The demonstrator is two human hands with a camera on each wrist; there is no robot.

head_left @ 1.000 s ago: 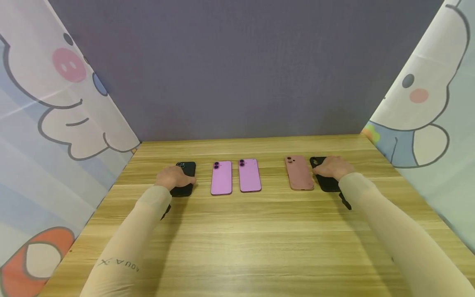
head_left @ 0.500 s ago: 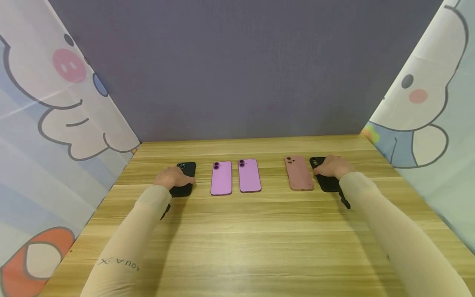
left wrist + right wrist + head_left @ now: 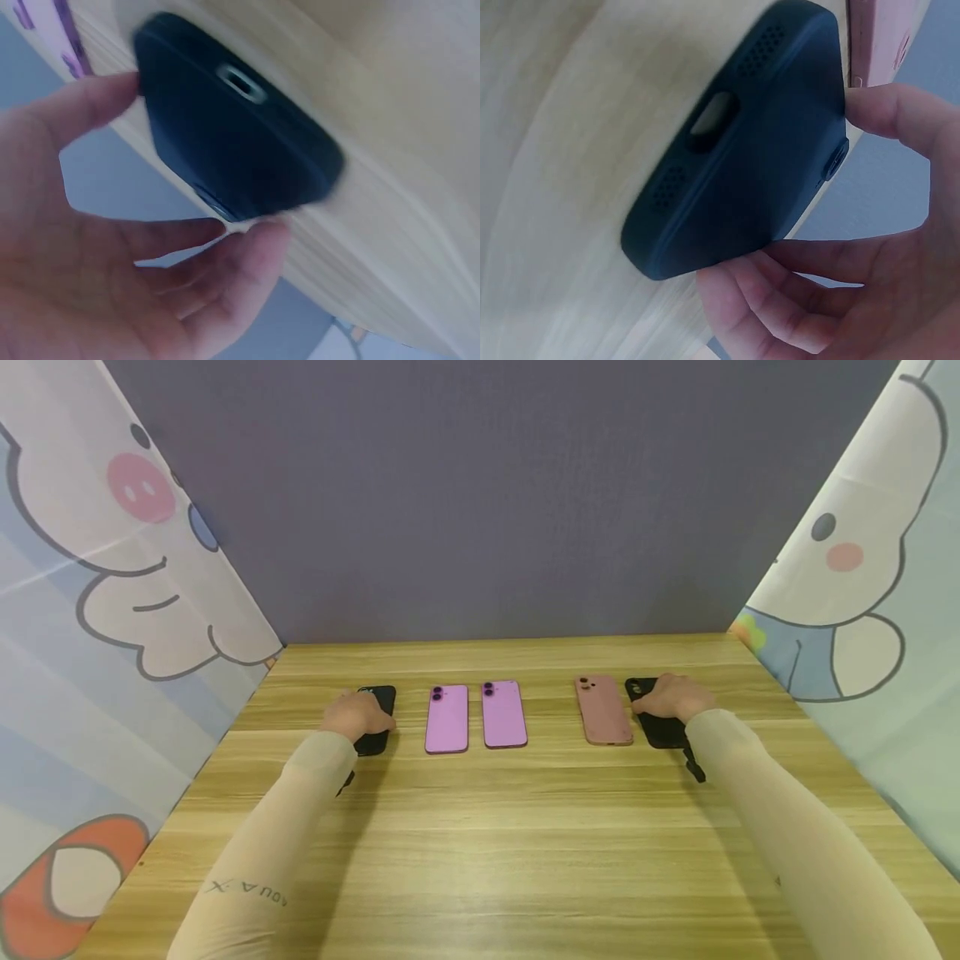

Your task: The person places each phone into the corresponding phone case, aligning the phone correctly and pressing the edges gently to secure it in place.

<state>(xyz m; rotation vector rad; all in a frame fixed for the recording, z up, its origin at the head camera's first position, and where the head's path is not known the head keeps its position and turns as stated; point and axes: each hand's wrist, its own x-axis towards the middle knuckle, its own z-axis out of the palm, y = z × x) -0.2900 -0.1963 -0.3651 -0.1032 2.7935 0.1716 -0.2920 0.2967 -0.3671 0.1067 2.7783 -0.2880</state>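
Observation:
My left hand (image 3: 354, 717) spans a black phone (image 3: 377, 739), thumb at one long edge and fingertips at the other. The left wrist view shows the end of the black phone (image 3: 217, 124) with its port, slightly blurred. On the right, my right hand (image 3: 675, 697) holds a black phone case (image 3: 662, 732) the same way, by its two long sides. In the right wrist view, the end of the black case (image 3: 742, 150) shows a see-through port cutout and speaker holes. Both lie back-up on the table, their middles partly hidden by the hands in the head view.
Two pink-purple phones (image 3: 447, 719) lie side by side in the middle of the wooden table (image 3: 510, 843). A dusty-pink phone or case (image 3: 604, 710) lies just left of the right hand's case. A grey panel (image 3: 480, 510) stands behind, with cartoon-printed cloth at both sides.
My left hand has shifted slightly to the right over the black phone, covering more of its camera end. The right hand and the other phones stay put.

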